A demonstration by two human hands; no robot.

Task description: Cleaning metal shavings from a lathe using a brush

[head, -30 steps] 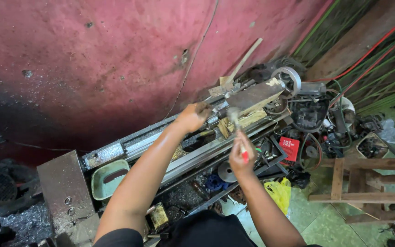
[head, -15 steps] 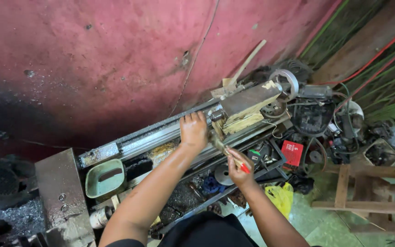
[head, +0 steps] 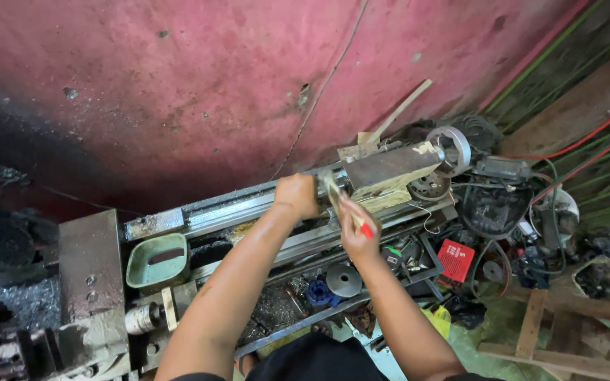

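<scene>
Greasy dull metal lathe bed, rough matt red wall

Red wall behind lathe bed, green tray at bed's near left, red box right of bed, wooden stool far right of bed, blue part below bed, yellow bag below-right of bed

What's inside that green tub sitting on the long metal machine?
The green tub holds something dark, reddish-brown, near its bottom; whether liquid or grime is unclear. Its near wall hides part of the inside. The left hand and right hand are further along the machine.
</scene>
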